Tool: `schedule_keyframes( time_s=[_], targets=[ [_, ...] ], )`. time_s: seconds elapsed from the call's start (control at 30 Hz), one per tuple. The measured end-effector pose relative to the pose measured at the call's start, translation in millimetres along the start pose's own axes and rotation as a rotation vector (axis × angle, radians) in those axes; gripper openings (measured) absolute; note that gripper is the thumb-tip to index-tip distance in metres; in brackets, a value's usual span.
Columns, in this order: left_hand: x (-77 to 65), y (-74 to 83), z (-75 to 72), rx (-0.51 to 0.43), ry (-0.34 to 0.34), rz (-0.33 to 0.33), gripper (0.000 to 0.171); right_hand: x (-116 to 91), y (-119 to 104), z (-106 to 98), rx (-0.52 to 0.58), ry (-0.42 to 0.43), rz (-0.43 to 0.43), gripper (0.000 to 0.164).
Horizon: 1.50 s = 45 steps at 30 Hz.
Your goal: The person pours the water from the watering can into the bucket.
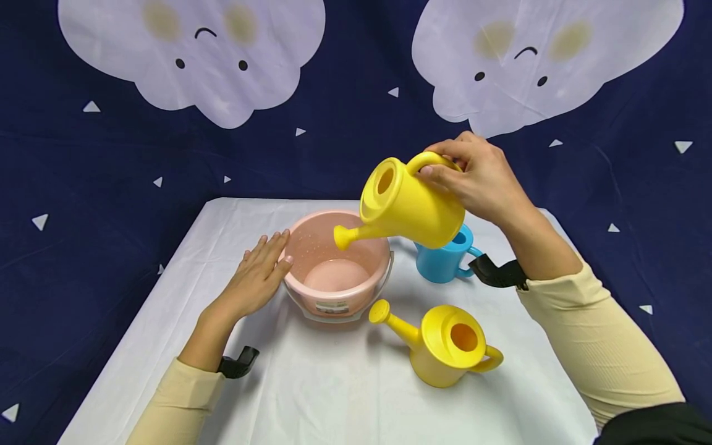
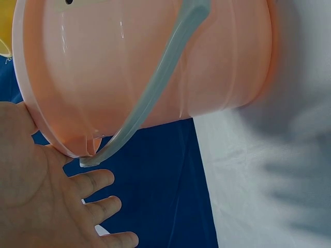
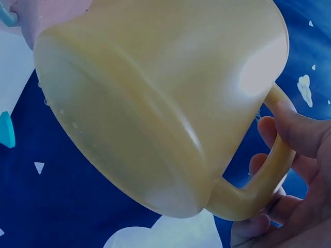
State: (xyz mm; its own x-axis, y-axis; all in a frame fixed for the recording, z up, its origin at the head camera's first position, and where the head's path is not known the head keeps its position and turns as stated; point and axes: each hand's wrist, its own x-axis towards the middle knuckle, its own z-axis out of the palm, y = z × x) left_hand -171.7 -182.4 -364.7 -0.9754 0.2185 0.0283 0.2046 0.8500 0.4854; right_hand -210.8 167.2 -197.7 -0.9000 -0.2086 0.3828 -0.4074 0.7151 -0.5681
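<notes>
In the head view my right hand (image 1: 475, 176) grips the handle of a yellow watering can (image 1: 425, 210). The can is tilted, its spout pointing down over the pink bucket (image 1: 334, 296). From the right wrist view, the fingers curl round the handle (image 3: 282, 150), and droplets cling near the can's base. My left hand (image 1: 258, 272) rests against the bucket's left rim with its fingers straight, and the left wrist view shows the spread palm (image 2: 31, 181) at that rim. The bucket stands upright with its grey handle (image 2: 150, 98) hanging down. A little clear liquid seems to lie inside.
A second yellow watering can (image 1: 445, 346) stands upright in front, its spout towards the bucket. Behind the raised can, a blue watering can (image 1: 439, 262) is partly hidden. White cloth (image 1: 322, 395) covers the table, and a dark blue cloud-print backdrop (image 1: 356, 154) hangs behind.
</notes>
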Motion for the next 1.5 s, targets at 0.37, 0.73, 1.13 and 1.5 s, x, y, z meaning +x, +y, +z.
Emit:
schedule_keyframes(
  time_s=[0.37,0.73,1.13,1.5],
  targets=[
    [-1.0,-1.1,0.6,-0.002,0.004,0.008,0.06,-3.0,4.4,1.7,0.007,0.02,0.017,0.026],
    [-0.4,0.0,1.2,-0.004,0.002,0.002,0.06,-5.8,13.4,1.9,0.043,0.036,0.038,0.027],
    [-1.0,-0.6,0.4,-0.01,0.006,0.014,0.059,-13.4,24.8,1.9,0.147,0.017,0.092,0.033],
    [-0.6,-1.2,-0.5,-0.013,0.006,0.016,0.06,-18.1,37.6,1.6,0.166,0.057,0.135,0.035]
  ],
)
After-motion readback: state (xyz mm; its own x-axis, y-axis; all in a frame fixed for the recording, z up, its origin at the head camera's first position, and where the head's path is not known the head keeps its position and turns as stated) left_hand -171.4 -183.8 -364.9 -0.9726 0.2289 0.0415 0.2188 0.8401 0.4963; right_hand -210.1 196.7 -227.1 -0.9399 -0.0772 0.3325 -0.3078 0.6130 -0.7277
